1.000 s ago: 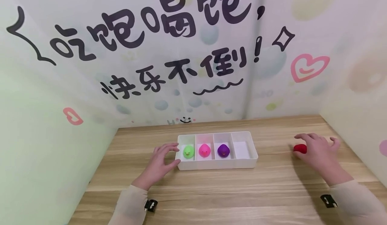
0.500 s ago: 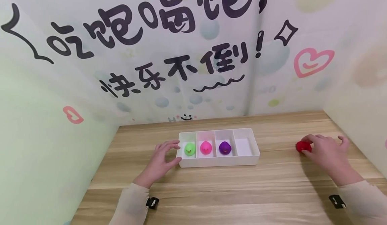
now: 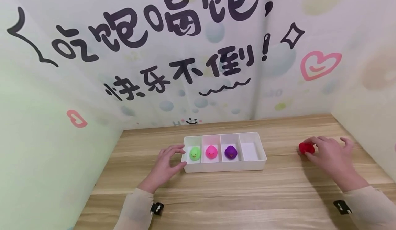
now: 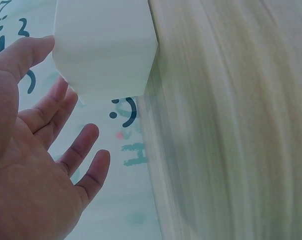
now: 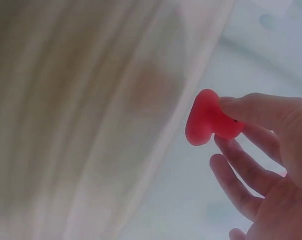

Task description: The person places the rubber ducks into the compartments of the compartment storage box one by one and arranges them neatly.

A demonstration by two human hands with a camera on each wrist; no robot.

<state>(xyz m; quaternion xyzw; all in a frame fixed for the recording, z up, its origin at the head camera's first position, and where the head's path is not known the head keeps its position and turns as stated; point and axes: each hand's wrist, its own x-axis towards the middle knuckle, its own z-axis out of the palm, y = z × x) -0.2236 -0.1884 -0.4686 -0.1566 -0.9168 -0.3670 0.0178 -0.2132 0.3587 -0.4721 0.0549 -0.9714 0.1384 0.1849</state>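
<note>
My right hand [image 3: 332, 154] pinches a red rubber duck [image 5: 205, 120] between thumb and fingers at the right side of the table. The right wrist view shows the duck's rounded red body, partly covered by the thumb. My left hand [image 3: 164, 170] reaches to the left end of a white divided tray [image 3: 224, 166], thumb and fingers spread apart. In the left wrist view its thumb tip and fingertips lie at the edge of the tray's end wall. From left to right, the tray holds a green duck [image 3: 195, 153], a pink duck [image 3: 211, 152] and a purple duck [image 3: 231, 152], one per compartment.
The rightmost compartment [image 3: 251, 151] shows its bare white floor. Wood-grain table [image 3: 216, 195] surrounds the tray. Behind stands a printed wall [image 3: 185, 96] with black lettering, and pale side walls rise at left and right.
My right hand has closed its fingers round the red duck and shifted it slightly, most recently a little left. The left hand stays at the tray's end. The head view has moved slightly.
</note>
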